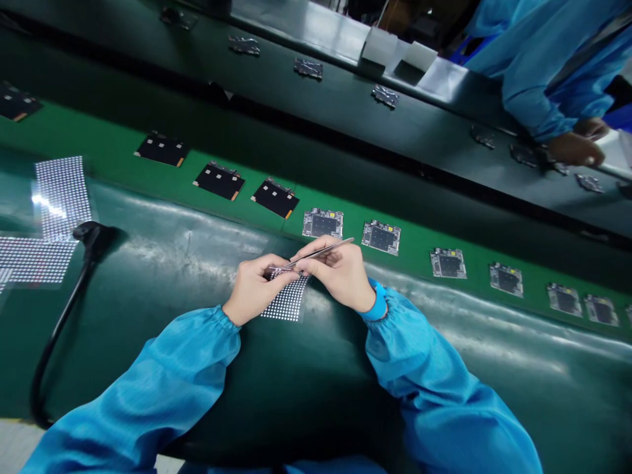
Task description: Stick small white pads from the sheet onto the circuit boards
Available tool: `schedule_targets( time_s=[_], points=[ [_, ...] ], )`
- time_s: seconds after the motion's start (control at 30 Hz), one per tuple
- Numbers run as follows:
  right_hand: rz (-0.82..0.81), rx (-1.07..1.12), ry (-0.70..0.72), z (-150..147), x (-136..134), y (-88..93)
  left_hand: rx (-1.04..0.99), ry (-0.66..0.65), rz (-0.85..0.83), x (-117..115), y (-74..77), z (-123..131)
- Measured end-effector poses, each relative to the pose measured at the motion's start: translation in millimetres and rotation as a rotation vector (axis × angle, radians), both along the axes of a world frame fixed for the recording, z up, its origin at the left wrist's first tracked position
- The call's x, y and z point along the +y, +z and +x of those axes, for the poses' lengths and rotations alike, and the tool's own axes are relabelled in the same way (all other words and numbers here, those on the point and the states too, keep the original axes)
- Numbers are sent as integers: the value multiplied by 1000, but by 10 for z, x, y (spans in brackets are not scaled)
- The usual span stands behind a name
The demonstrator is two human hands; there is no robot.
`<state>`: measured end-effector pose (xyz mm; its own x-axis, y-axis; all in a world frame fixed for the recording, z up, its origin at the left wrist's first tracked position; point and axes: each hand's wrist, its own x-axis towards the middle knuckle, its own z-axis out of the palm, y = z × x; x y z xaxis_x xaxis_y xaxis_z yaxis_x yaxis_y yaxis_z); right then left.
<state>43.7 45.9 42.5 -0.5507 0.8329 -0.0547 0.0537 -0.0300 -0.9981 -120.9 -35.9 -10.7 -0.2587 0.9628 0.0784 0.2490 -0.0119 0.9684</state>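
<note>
My left hand [254, 288] is closed, thumb and fingers pinched at the upper edge of a clear sheet of small white dot stickers [284, 304]. The sheet shows below and between my hands. In my right hand [345, 271], fingers wrap round a pair of metal tweezers [328, 248], their rear end pointing up and right. The tips reach toward my left fingertips, and what lies exactly there is hidden. Just beyond my right hand is a bare circuit board [322, 222] on the green belt [276, 227].
More circuit boards [381, 237] run rightward along the belt; boards with black panels [275, 197] lie leftward. Dot sheets [64, 197] and a black cable [66, 316] are on the left. Across the line, a co-worker's hands [575, 145] work near small parts [385, 96].
</note>
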Motion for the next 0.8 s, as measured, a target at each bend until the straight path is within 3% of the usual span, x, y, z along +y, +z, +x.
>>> schedule_targets(
  time_s=[0.13, 0.23, 0.37, 0.5, 0.8],
  points=[
    [-5, 35, -19, 15, 26, 44, -6, -13, -31, -8, -3, -6],
    [17, 32, -98, 65, 225, 1, 14, -24, -67, -17, -7, -16],
    [53, -9, -309, 188, 676, -241, 43, -17, -76, -28, -6, -24],
    [33, -53, -370, 283, 976, -491, 60, -8, -81, -40, -19, -30],
    [-4, -97, -398, 345, 1035, -575, 77, -9, -89, -61, -43, -41]
  ],
)
